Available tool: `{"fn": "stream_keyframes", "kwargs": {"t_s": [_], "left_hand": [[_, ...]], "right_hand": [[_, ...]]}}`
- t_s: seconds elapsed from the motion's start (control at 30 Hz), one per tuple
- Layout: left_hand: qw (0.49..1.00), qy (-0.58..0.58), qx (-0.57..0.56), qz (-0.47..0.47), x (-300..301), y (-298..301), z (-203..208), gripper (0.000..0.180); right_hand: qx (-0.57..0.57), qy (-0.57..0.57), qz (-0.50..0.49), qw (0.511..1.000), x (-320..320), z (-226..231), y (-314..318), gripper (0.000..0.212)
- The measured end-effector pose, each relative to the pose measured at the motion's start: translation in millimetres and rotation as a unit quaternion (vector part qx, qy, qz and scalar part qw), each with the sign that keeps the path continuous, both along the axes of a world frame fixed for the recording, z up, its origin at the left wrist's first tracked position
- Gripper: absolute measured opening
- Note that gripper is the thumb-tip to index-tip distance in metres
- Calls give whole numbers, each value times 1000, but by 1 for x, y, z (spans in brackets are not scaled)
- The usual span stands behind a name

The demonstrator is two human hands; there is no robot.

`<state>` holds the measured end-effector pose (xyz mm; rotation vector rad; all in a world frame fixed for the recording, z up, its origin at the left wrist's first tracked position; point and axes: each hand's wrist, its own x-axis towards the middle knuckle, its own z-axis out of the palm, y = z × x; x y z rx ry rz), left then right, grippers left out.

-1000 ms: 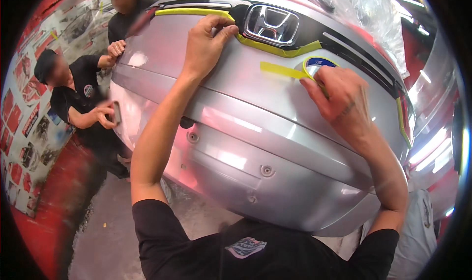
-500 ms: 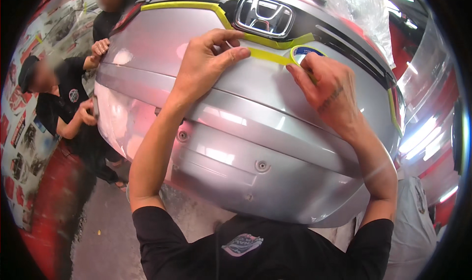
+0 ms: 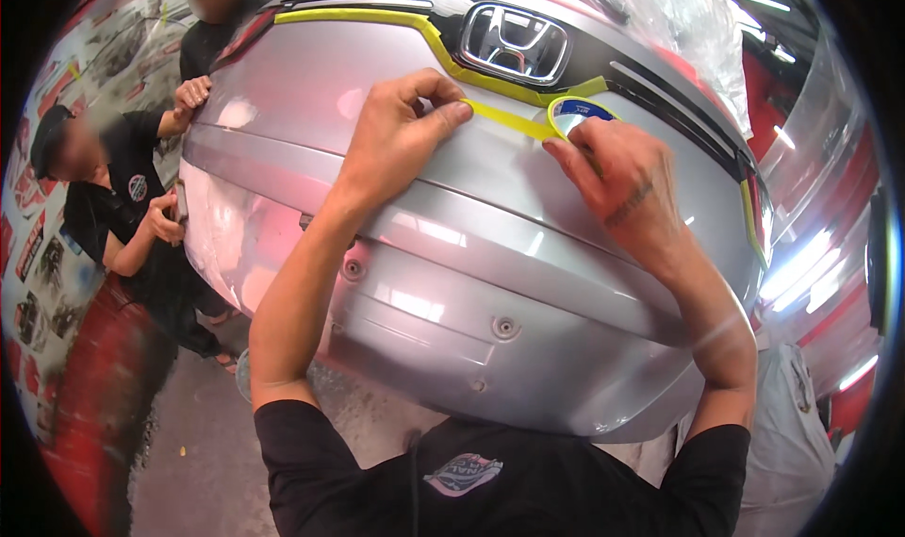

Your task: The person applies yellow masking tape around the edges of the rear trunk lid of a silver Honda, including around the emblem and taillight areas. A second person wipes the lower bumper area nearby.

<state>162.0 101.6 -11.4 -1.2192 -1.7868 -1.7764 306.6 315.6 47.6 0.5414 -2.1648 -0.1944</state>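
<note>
My left hand (image 3: 403, 133) pinches the free end of a yellow masking tape strip (image 3: 509, 119) between thumb and fingers. The strip runs taut to a tape roll (image 3: 564, 115) with a blue-printed core, which my right hand (image 3: 622, 174) grips at its lower side. Both hands are just below the chrome emblem (image 3: 514, 44), in front of the silver tailgate (image 3: 452, 174). Yellow tape (image 3: 353, 16) lines the edge of the black trim, passing under the emblem and ending in a loose tab at its right.
At the left, a person in a black shirt and cap (image 3: 118, 188) touches the car's side. Another person (image 3: 215, 28) stands behind, face blurred. Clear plastic sheeting (image 3: 674, 18) covers the car's upper part. A grey cover (image 3: 782, 424) hangs at the lower right.
My left hand has dropped slightly away from the taped trim edge under the emblem, still pinching the strip. The roll in my right hand has shifted slightly left, and the view has moved a little.
</note>
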Motion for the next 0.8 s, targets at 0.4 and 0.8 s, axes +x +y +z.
{"fn": "stream_keyframes", "kwargs": {"t_s": [0.4,0.8], "left_hand": [[973,146,-7,178,-48,-8,25,17],[918,237,-121,295,-92,-12,60,15]], "right_hand": [[162,58,7,985,25,-13,-13,43],[204,4,-32,978,21,-29,-62,51]]}}
